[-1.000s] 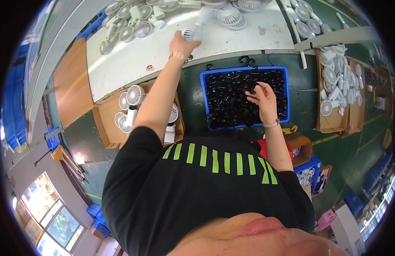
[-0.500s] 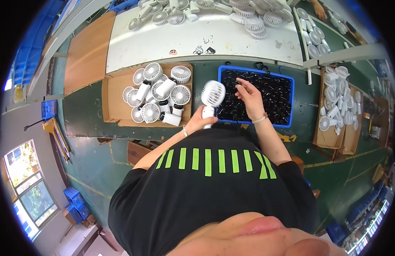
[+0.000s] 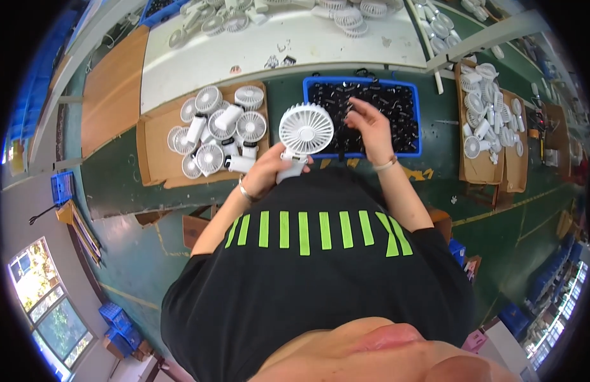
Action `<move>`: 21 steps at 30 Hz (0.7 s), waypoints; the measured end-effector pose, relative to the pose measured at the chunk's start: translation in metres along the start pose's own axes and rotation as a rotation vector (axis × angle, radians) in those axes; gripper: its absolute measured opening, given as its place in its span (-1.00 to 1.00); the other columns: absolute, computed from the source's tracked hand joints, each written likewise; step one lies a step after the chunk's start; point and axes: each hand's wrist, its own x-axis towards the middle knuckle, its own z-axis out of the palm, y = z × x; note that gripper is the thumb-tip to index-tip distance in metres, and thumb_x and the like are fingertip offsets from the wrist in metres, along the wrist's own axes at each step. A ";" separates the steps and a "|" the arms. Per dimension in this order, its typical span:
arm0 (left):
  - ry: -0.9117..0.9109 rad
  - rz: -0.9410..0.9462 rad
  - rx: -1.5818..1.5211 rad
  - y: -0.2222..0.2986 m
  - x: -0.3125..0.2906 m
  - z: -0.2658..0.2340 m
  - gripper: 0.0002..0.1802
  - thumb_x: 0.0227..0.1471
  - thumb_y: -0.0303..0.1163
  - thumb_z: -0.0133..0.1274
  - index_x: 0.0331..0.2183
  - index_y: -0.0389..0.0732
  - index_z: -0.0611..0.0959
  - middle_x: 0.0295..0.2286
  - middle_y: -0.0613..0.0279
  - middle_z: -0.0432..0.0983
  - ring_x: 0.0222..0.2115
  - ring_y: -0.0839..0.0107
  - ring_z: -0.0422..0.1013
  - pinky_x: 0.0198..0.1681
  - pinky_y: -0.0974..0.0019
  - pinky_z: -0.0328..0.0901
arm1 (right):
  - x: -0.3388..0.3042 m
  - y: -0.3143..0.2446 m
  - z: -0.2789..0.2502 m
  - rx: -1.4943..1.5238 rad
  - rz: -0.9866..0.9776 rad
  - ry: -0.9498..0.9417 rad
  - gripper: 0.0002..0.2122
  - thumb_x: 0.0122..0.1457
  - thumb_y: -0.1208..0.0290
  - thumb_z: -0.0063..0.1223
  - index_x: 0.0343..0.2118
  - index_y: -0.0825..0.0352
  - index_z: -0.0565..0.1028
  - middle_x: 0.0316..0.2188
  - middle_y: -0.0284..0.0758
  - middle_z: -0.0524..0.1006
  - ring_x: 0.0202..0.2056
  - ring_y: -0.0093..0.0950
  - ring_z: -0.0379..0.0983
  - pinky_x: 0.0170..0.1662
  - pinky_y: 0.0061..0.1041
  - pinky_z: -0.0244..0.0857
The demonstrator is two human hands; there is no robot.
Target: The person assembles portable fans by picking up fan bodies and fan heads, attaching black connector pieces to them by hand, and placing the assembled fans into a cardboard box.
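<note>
My left hand (image 3: 267,173) is closed round the handle of a white hand-held fan (image 3: 306,129). The fan's round grille faces up, and part of its handle is hidden by my fingers. Over a blue tray (image 3: 418,121) full of small black parts (image 3: 398,109) hovers my right hand (image 3: 373,132). Its thumb and fingers are bent toward each other at the tips. Whatever lies between them is too dark against the parts to make out. To the left, a cardboard box (image 3: 150,159) holds several more white fans (image 3: 209,158).
A white board (image 3: 244,54) spans the back of the green table, with a heap of white fans (image 3: 352,19) on it. More fans lie in cardboard boxes (image 3: 483,172) at the right. A pale metal frame bar (image 3: 476,44) crosses the back right.
The fan has turned so its grille faces up more fully, and my left hand has shifted left and nearer me. My right hand stays over the tray. The whole view has shifted slightly.
</note>
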 end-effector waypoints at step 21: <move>-0.026 0.133 0.315 -0.010 0.015 0.035 -0.76 -0.07 -0.51 0.22 -0.27 -0.28 0.60 -0.37 0.23 0.55 -0.28 0.47 0.49 -0.36 0.46 0.44 | -0.020 -0.064 0.080 -0.218 -0.373 -0.232 -0.70 0.05 0.70 0.12 -0.11 0.43 0.52 -0.19 -0.33 0.49 -0.24 -0.60 0.44 -0.15 -0.65 0.36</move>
